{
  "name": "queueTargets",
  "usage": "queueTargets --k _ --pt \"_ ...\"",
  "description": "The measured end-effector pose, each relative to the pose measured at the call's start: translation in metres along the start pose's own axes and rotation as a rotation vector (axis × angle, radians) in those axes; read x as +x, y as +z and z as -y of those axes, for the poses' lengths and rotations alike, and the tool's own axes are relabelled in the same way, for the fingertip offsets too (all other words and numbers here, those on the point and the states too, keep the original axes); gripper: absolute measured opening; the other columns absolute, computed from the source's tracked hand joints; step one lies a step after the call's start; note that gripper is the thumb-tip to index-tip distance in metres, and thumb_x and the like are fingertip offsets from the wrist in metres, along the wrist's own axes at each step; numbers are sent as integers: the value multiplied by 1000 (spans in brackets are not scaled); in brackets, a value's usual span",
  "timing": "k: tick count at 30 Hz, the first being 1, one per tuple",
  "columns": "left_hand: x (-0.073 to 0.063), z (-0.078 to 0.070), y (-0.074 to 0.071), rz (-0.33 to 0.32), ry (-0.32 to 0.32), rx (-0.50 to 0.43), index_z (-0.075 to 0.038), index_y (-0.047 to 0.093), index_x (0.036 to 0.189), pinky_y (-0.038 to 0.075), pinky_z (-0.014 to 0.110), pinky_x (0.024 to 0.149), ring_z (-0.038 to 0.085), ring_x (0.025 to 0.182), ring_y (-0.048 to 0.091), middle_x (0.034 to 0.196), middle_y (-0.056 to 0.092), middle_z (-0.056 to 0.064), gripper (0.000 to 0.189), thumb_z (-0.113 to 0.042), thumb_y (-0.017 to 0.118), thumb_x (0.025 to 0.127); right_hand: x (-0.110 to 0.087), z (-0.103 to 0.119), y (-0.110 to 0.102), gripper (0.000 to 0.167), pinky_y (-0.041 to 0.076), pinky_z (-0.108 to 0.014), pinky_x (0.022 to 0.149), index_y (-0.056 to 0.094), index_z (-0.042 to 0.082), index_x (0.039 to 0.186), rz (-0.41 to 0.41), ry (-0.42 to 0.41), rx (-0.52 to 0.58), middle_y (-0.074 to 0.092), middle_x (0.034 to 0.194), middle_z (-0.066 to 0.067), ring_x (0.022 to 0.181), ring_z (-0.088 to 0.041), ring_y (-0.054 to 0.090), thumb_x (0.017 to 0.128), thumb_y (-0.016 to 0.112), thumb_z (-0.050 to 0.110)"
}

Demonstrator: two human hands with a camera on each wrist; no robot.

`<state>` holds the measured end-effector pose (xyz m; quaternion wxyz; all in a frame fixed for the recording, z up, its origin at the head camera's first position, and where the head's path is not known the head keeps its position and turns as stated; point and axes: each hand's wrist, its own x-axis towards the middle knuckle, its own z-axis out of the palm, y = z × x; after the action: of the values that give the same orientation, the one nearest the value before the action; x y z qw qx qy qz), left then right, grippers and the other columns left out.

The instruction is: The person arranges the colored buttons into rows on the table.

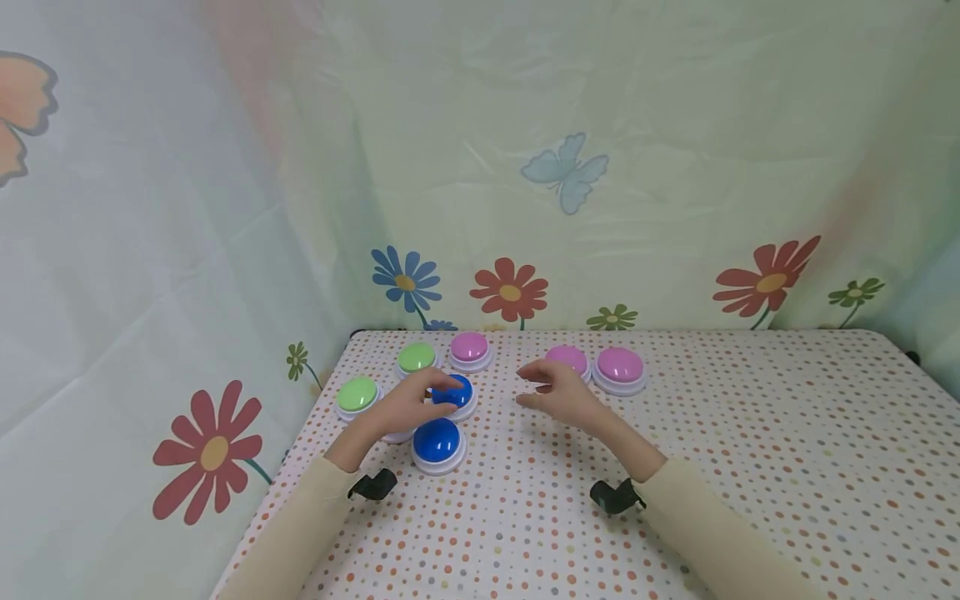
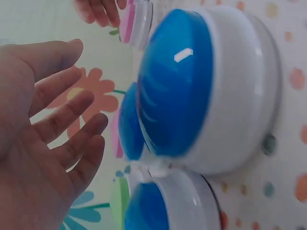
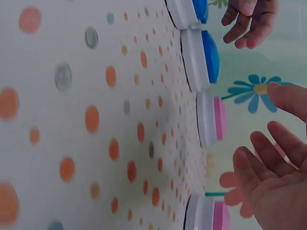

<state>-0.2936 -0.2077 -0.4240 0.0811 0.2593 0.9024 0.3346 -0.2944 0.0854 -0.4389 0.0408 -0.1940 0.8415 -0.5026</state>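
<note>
My left hand (image 1: 408, 402) hovers over a group of dome buttons with white bases, its fingers loosely spread and holding nothing. Beneath and beside it are a blue button (image 1: 463, 392) and a nearer blue button (image 1: 437, 440). A third blue button (image 2: 148, 208), mostly hidden by the hand in the head view, shows in the left wrist view. My right hand (image 1: 566, 400), also relaxed and holding nothing, hangs above the cloth in front of a pink button (image 1: 567, 358), which it partly covers. Another pink button (image 1: 620, 365) stands just right of that one.
Two green buttons, one at the left (image 1: 357, 393) and one farther back (image 1: 416, 357), stand near a pink button (image 1: 469, 347). A dotted cloth (image 1: 750, 433) covers the table. Flower-printed curtains (image 1: 675, 167) hang behind and at the left.
</note>
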Motion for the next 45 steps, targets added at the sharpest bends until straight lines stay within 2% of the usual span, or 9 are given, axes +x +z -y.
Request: queueTargets --k 4,8,11,16,21,28,32,39,45 --pt "-16 10 -1 -6 -10 25 -14 59 132 45 41 98 20 120 51 129 58 0 42 -28 67 93 -1 4 14 45 45 -44 99 59 1 126 30 -19 -1 59 127 -16 121 -34 53 86 75 13" --pt "-29 16 -1 -2 -3 7 -11 56 134 45 43 97 24 121 51 132 56 1 50 -28 72 89 -2 7 28 45 45 -44 99 59 0 126 82 -34 17 59 127 -17 121 -32 53 86 75 13" --pt "-35 20 -1 -20 -3 4 -14 55 135 45 44 97 26 120 51 133 54 1 56 -27 76 86 -2 8 37 44 46 -43 97 59 0 125 111 -35 41 59 127 -17 121 -33 53 86 75 13" --pt "-42 22 2 -16 -52 4 -18 51 139 44 43 99 25 122 49 135 51 1 64 -26 80 82 -2 10 52 43 48 -42 95 60 1 125 148 -26 74 59 126 -16 121 -34 53 87 74 12" --pt "-43 20 7 14 -46 -19 -10 44 144 41 47 103 30 129 44 141 47 8 74 -25 81 81 -5 11 61 44 48 -42 95 60 3 125 177 3 49 60 124 -13 116 -32 56 85 76 15" --pt "-46 22 10 35 -99 20 -13 44 145 38 48 105 30 134 40 144 45 6 83 -32 85 76 -6 12 71 50 44 -44 100 56 1 129 240 -25 65 57 129 -15 120 -32 53 86 75 17" --pt "-46 21 8 53 -81 50 -12 44 144 38 51 104 30 134 38 144 45 6 85 -35 86 73 -4 14 75 54 44 -44 100 55 0 130 237 -32 88 57 129 -16 120 -32 52 84 77 17" --pt "-43 22 10 84 -10 94 -12 47 140 41 47 102 26 129 42 139 48 4 82 -37 86 72 -5 17 83 62 46 -43 98 53 1 133 270 -43 88 57 128 -13 117 -30 54 81 80 20" --pt "-45 25 13 69 -13 106 -16 51 136 43 45 100 22 126 43 136 51 0 78 -39 87 71 -5 20 92 66 45 -41 99 52 1 134 273 -35 66 58 126 -9 117 -27 54 79 83 21"
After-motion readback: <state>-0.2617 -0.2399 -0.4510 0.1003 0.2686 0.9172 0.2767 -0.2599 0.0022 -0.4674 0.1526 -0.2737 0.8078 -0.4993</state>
